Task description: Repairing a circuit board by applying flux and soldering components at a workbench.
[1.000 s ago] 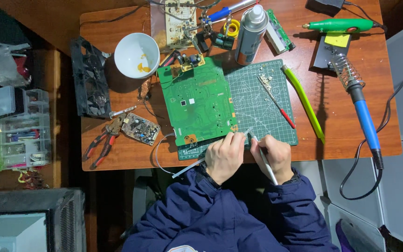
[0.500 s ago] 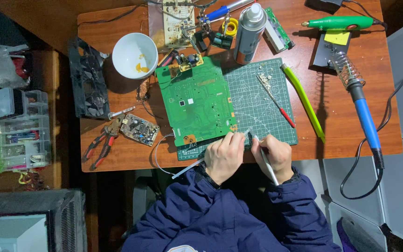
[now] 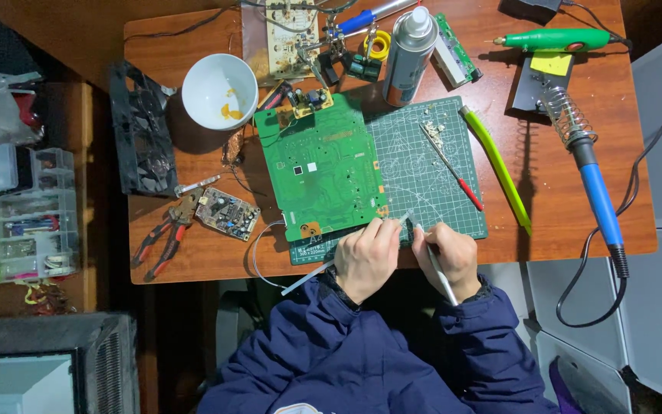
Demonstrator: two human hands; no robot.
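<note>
- Hands side by side at the mat's [image 3: 430, 184] near edge; left hand [image 3: 367, 259] curled, knuckles up; right hand [image 3: 447, 257] pinching a thin tool [image 3: 437, 264] like a pen
- left fingertips tucked under, so can't tell what they're gripping; tool tip too small to make out
- green board [image 3: 319, 172] lies just beyond the left fingers, touching them

1. My feed: bright, even overhead light beyond the fingers [image 3: 392, 230], across the desk [image 3: 576, 207].
2. Short shadows beside the spray can [image 3: 409, 54] and white bowl [image 3: 220, 90].
3. Frame edges left of the fingers dim, murky.
4. Focus sharp; no blur.
</note>
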